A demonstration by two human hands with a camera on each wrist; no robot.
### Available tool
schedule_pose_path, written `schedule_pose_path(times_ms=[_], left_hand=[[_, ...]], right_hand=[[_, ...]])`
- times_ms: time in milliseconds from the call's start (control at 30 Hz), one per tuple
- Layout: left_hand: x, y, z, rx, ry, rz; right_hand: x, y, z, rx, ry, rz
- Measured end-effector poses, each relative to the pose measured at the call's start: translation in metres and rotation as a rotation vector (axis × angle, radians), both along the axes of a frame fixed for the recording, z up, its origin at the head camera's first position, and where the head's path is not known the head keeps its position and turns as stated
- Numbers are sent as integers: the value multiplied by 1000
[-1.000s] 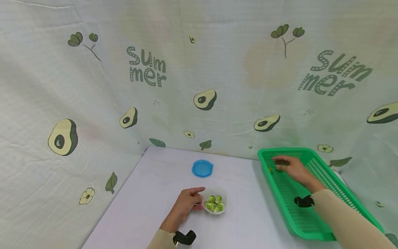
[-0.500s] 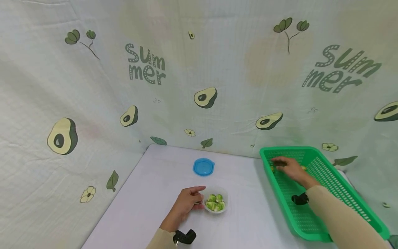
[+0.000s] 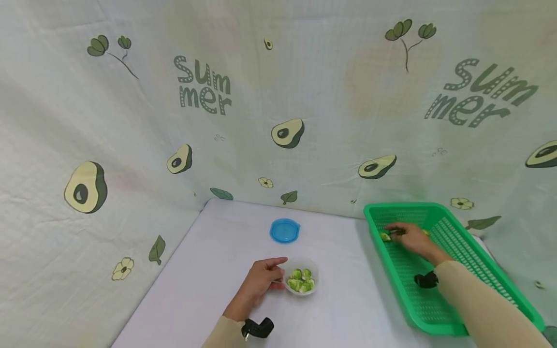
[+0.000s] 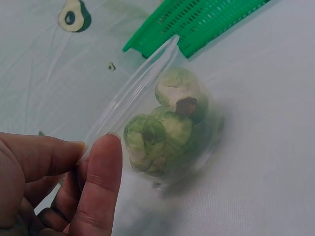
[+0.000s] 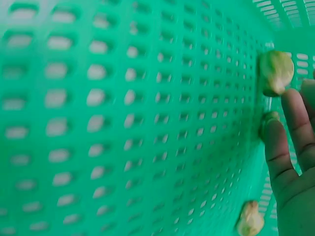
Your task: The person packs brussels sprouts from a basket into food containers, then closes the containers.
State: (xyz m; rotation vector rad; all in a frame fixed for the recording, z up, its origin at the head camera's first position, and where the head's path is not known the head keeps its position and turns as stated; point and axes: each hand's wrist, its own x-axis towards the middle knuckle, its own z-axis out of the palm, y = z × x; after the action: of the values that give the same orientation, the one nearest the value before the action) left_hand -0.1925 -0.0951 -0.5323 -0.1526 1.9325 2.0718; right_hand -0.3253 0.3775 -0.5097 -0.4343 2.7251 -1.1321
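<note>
My left hand [image 3: 263,278] pinches the rim of a small clear plastic bowl [image 3: 315,270] on the table; thumb and finger meet at its edge in the left wrist view. Several Brussels sprouts [image 4: 145,142] lie in the bowl. Over at the right, my right hand [image 3: 411,238] is down inside a green basket [image 3: 391,290], fingers extended and slightly bent. Close to its fingertips is a Brussels sprout [image 5: 276,71]; another sprout [image 5: 269,118] is partly hidden behind a digit. A third sprout [image 5: 251,220] lies farther off in the basket.
A blue lid [image 3: 285,230] lies on the white table [image 3: 230,232] beyond the bowl. The basket has raised, slotted walls. A printed cloth [image 3: 322,96] hangs behind and to the left of the table.
My right hand has lowered a little into the basket, near the sprouts by its far left corner. The left hand stays at the bowl. The head view has shifted slightly.
</note>
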Motion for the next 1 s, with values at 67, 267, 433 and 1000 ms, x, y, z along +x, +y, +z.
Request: schedule_pose_path(times_ms=[67,267,433,1000], left_hand=[[0,-1,2,-6,-3,6],[-1,-1,3,-7,-9,10],[-2,-1,0,-4,-7,11],[0,-3,2,2,1,1]], right_hand=[[0,2,2,27,4,-7],[-2,2,0,14,-25,-8],[-5,1,-7,24,-19,0],[0,-14,-14,55,108,-78]])
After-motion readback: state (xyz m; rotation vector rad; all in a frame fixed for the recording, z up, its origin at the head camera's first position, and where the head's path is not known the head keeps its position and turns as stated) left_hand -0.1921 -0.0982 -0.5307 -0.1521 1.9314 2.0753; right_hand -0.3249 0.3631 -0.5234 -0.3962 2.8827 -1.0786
